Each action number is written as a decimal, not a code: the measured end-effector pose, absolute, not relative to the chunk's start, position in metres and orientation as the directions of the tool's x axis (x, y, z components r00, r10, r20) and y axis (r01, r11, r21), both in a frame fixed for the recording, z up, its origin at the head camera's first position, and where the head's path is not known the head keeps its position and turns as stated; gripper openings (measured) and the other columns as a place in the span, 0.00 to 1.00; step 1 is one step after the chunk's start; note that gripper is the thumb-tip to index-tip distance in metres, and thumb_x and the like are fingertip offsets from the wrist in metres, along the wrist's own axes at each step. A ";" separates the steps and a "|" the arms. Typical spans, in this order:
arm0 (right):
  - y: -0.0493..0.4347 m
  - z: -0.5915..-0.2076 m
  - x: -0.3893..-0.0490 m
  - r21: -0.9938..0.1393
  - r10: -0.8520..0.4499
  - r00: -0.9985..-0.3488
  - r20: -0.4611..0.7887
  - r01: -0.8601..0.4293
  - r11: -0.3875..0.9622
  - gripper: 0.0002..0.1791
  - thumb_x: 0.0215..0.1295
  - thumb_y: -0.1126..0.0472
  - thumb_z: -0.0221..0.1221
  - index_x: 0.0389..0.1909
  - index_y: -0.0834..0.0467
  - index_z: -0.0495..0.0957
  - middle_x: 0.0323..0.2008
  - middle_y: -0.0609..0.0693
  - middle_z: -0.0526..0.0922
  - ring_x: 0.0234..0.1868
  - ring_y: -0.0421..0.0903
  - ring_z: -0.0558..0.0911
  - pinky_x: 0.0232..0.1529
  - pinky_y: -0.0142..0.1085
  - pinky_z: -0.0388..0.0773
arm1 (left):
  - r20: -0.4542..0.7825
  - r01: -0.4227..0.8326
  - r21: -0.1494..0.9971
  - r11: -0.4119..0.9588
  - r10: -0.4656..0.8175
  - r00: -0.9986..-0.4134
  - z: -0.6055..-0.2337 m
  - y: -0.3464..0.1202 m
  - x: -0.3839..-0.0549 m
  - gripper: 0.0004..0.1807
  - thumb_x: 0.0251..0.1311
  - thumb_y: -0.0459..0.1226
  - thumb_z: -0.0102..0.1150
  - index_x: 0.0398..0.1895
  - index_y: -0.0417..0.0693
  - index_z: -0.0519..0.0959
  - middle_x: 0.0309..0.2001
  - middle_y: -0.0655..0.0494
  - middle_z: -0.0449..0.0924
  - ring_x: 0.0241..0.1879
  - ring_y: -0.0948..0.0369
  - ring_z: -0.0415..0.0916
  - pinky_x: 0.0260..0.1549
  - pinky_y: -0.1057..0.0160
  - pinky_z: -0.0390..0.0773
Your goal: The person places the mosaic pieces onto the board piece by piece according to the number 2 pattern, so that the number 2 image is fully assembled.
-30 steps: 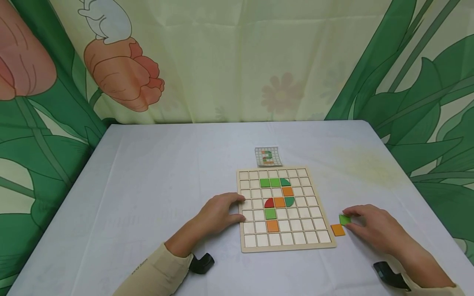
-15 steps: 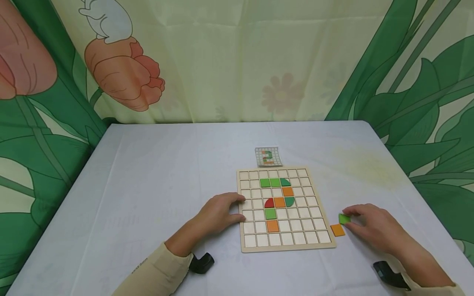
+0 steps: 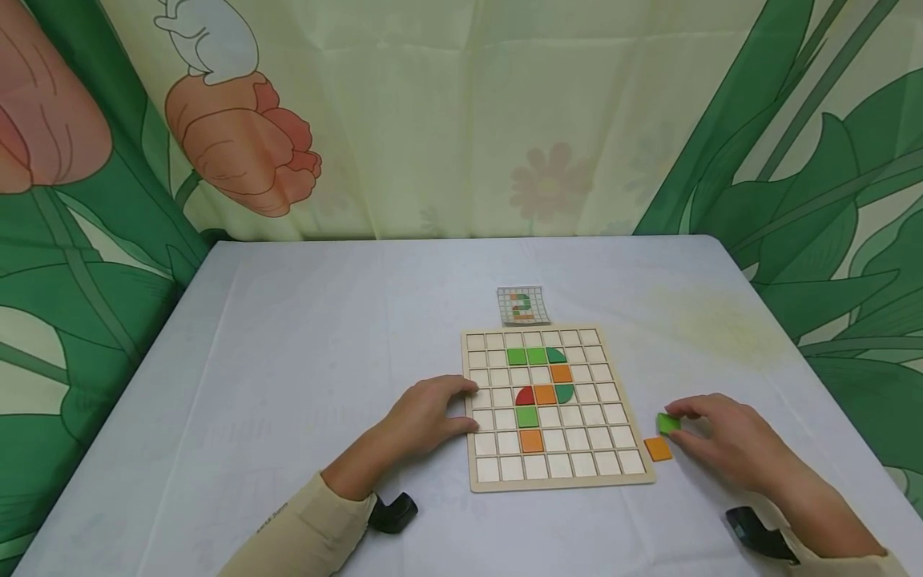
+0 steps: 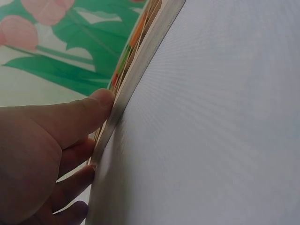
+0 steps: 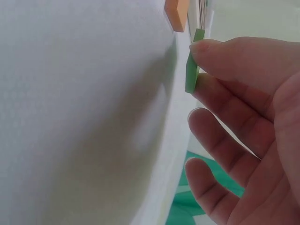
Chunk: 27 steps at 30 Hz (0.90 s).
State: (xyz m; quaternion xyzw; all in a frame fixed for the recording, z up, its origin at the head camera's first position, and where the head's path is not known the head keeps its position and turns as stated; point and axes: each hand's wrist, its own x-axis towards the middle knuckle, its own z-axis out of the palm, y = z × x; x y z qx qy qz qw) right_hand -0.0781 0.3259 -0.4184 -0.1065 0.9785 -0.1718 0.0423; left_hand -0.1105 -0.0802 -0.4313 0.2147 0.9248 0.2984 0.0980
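In the head view, my right hand pinches a green square tile between thumb and forefinger, right of the wooden grid board. The right wrist view shows this green tile edge-on, its other fingers spread below. Beside the board's right edge lies an orange square tile. My left hand rests thumb and fingertips against the board's left edge. Close up in the left wrist view, the thumb of that hand touches the board's rim. Green, orange, red and dark green tiles sit in several cells.
A small card printed with a coloured grid pattern lies just behind the board. White cloth covers the table, and a patterned curtain hangs behind it. Each wrist wears a black camera, such as the one on the left.
My right hand has moved slightly left and away from me with the green tile, which stays pinched. The left hand and the board have kept their places.
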 end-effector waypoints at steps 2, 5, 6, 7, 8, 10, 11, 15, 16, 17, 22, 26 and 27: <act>0.326 -0.418 -0.078 -0.346 -0.225 -0.973 -0.042 -0.197 0.917 0.18 0.58 0.62 0.70 0.48 0.64 0.83 0.44 0.57 0.83 0.47 0.61 0.79 0.49 0.61 0.76 | -0.053 0.338 0.596 0.729 0.455 -0.889 -0.431 -0.080 -0.110 0.28 0.57 0.41 0.73 0.60 0.45 0.78 0.59 0.53 0.79 0.63 0.54 0.72 0.63 0.53 0.72; 0.325 -0.418 -0.078 -0.354 -0.228 -0.973 -0.039 -0.200 0.913 0.18 0.58 0.62 0.70 0.48 0.64 0.83 0.44 0.57 0.83 0.47 0.60 0.79 0.49 0.61 0.76 | -0.056 0.335 0.596 0.730 0.454 -0.889 -0.431 -0.080 -0.110 0.28 0.57 0.42 0.74 0.61 0.45 0.78 0.59 0.53 0.79 0.63 0.54 0.72 0.63 0.53 0.72; 0.325 -0.417 -0.078 -0.356 -0.229 -0.973 -0.039 -0.200 0.913 0.18 0.58 0.62 0.70 0.48 0.64 0.83 0.44 0.57 0.83 0.47 0.61 0.79 0.49 0.61 0.76 | -0.057 0.333 0.596 0.731 0.452 -0.890 -0.431 -0.080 -0.110 0.28 0.57 0.42 0.73 0.61 0.45 0.78 0.59 0.54 0.79 0.63 0.54 0.72 0.63 0.53 0.71; 0.324 -0.417 -0.078 -0.358 -0.230 -0.972 -0.037 -0.202 0.912 0.18 0.58 0.62 0.70 0.48 0.64 0.83 0.44 0.57 0.83 0.47 0.60 0.79 0.49 0.61 0.76 | -0.060 0.329 0.598 0.731 0.451 -0.891 -0.431 -0.080 -0.110 0.28 0.57 0.42 0.73 0.61 0.46 0.78 0.59 0.54 0.79 0.63 0.54 0.72 0.63 0.54 0.71; 0.323 -0.416 -0.078 -0.360 -0.230 -0.972 -0.037 -0.202 0.911 0.18 0.58 0.62 0.70 0.48 0.63 0.83 0.44 0.56 0.83 0.47 0.60 0.79 0.49 0.61 0.76 | -0.060 0.331 0.595 0.733 0.451 -0.891 -0.430 -0.080 -0.110 0.28 0.57 0.42 0.73 0.61 0.46 0.78 0.59 0.54 0.79 0.63 0.54 0.72 0.63 0.53 0.71; 0.322 -0.415 -0.078 -0.360 -0.236 -0.971 -0.027 -0.211 0.909 0.18 0.58 0.62 0.70 0.48 0.63 0.83 0.44 0.56 0.83 0.47 0.60 0.79 0.49 0.60 0.76 | -0.060 0.329 0.595 0.733 0.449 -0.891 -0.430 -0.080 -0.110 0.28 0.57 0.42 0.73 0.61 0.46 0.78 0.59 0.54 0.79 0.63 0.54 0.72 0.63 0.53 0.71; 0.321 -0.415 -0.078 -0.359 -0.239 -0.971 -0.019 -0.217 0.908 0.18 0.58 0.62 0.71 0.48 0.63 0.84 0.44 0.56 0.83 0.47 0.59 0.79 0.49 0.60 0.76 | -0.061 0.326 0.598 0.732 0.447 -0.892 -0.430 -0.080 -0.110 0.28 0.57 0.42 0.73 0.61 0.46 0.78 0.60 0.54 0.79 0.64 0.54 0.72 0.63 0.53 0.71; 0.318 -0.414 -0.077 -0.356 -0.254 -0.967 0.008 -0.240 0.903 0.17 0.57 0.62 0.71 0.47 0.62 0.84 0.44 0.55 0.84 0.46 0.58 0.79 0.48 0.59 0.77 | -0.057 0.325 0.604 0.727 0.447 -0.893 -0.430 -0.080 -0.110 0.28 0.57 0.42 0.73 0.61 0.46 0.78 0.60 0.54 0.79 0.64 0.54 0.72 0.64 0.53 0.71; 0.317 -0.414 -0.077 -0.356 -0.256 -0.967 0.011 -0.243 0.902 0.17 0.57 0.63 0.71 0.47 0.61 0.84 0.44 0.55 0.84 0.46 0.58 0.79 0.48 0.58 0.77 | -0.056 0.327 0.604 0.727 0.448 -0.892 -0.431 -0.080 -0.110 0.28 0.57 0.42 0.73 0.61 0.46 0.78 0.60 0.54 0.79 0.64 0.54 0.72 0.64 0.53 0.71; 0.316 -0.414 -0.077 -0.356 -0.259 -0.966 0.016 -0.248 0.901 0.16 0.57 0.63 0.71 0.47 0.61 0.84 0.44 0.54 0.84 0.45 0.57 0.79 0.48 0.58 0.77 | -0.056 0.327 0.605 0.726 0.448 -0.892 -0.431 -0.080 -0.110 0.28 0.57 0.42 0.73 0.61 0.45 0.78 0.60 0.54 0.79 0.64 0.54 0.72 0.64 0.53 0.71; 0.311 -0.413 -0.076 -0.336 -0.300 -0.951 0.079 -0.309 0.890 0.15 0.55 0.64 0.72 0.45 0.59 0.85 0.42 0.51 0.84 0.43 0.54 0.80 0.45 0.54 0.79 | -0.049 0.337 0.601 0.725 0.455 -0.889 -0.431 -0.080 -0.109 0.28 0.57 0.41 0.73 0.61 0.45 0.78 0.59 0.53 0.79 0.63 0.54 0.72 0.63 0.53 0.71; 0.304 -0.411 -0.076 -0.332 -0.316 -0.945 0.086 -0.326 0.885 0.16 0.54 0.62 0.73 0.44 0.57 0.85 0.42 0.49 0.84 0.44 0.53 0.80 0.44 0.52 0.79 | -0.050 0.335 0.604 0.723 0.454 -0.890 -0.431 -0.080 -0.110 0.28 0.57 0.41 0.73 0.60 0.44 0.78 0.59 0.52 0.79 0.63 0.53 0.72 0.63 0.52 0.71; 0.303 -0.410 -0.076 -0.334 -0.318 -0.945 0.080 -0.326 0.884 0.15 0.54 0.62 0.73 0.44 0.57 0.85 0.42 0.49 0.84 0.44 0.53 0.80 0.44 0.52 0.79 | -0.052 0.333 0.604 0.724 0.453 -0.890 -0.432 -0.080 -0.110 0.28 0.57 0.41 0.73 0.61 0.45 0.78 0.59 0.52 0.79 0.63 0.53 0.72 0.63 0.52 0.71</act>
